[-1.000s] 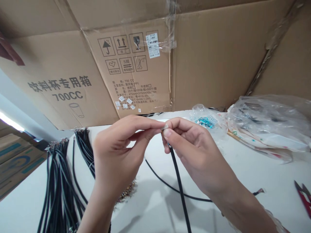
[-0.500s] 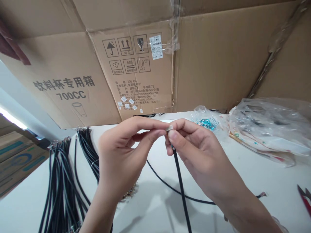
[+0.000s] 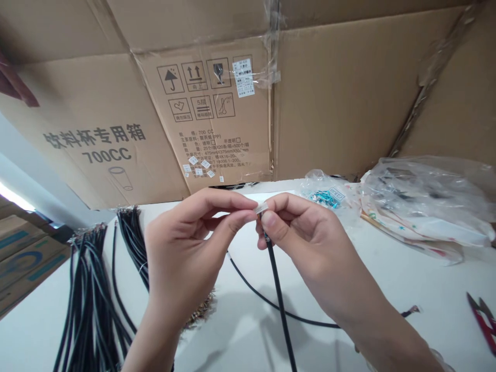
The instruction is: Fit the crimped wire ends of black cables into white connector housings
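A small white connector [image 3: 261, 207] is pinched between thumb and index finger of my right hand [image 3: 306, 227]. Just below it, coloured wires come out of the end of a black cable [image 3: 278, 289], which hangs down toward me. My left hand [image 3: 197, 227] is closed in a pinch, thumb and index fingertips meeting at the connector's left end. Whatever those tips hold is too small or hidden to make out. Behind my wrists, a second black cable [image 3: 263, 298] curves over the white table [image 3: 318, 351].
Bundles of black cables [image 3: 87, 289] lie left. Cardboard boxes [image 3: 341, 103] stand along the back. A bag of small blue parts [image 3: 325, 198] and clear plastic bags [image 3: 422, 201] sit back right. Red-handled cutters [image 3: 480, 320] rest at the right edge. Trimmed wire ends [image 3: 201, 310] lie beyond my left wrist.
The view has shifted slightly, so the scene and both hands sit a little further left. Slightly more of the white connector shows between my fingers. Both grips look the same.
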`<action>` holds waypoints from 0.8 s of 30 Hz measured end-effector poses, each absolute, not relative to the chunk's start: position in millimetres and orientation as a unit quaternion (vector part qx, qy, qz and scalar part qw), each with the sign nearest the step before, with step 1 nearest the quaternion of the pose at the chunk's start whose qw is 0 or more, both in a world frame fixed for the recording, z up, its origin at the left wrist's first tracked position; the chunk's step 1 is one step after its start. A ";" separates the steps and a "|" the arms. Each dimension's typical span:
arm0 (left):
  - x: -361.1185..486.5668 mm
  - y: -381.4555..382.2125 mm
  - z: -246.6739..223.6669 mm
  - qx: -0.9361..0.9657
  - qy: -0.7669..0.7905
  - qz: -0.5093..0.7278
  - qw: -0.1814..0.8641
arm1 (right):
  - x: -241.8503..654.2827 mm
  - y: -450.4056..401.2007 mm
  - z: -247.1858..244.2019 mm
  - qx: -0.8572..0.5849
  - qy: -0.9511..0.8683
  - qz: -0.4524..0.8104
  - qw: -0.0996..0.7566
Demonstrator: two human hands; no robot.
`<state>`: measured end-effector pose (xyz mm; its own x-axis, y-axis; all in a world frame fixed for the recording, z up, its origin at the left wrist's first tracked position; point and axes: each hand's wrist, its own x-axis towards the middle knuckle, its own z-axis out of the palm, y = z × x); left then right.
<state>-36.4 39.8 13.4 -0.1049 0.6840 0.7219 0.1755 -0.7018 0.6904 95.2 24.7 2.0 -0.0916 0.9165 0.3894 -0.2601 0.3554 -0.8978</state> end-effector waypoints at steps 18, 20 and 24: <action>-39.7 39.6 13.0 0.704 0.354 0.611 0.076 | 97.0 28.9 1.3 -0.292 -0.519 0.527 0.606; -40.6 39.5 13.9 0.719 0.343 0.601 0.064 | 96.3 29.2 1.9 -0.298 -0.501 0.544 0.604; -41.8 40.6 16.1 0.741 0.320 0.587 0.057 | 95.4 33.4 1.4 -0.305 -0.485 0.578 0.581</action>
<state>-41.8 40.6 16.1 0.1060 0.5411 0.8343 0.4072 -0.7890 0.4600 95.4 33.4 1.4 -0.1381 0.9678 0.2106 -0.3763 0.1454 -0.9150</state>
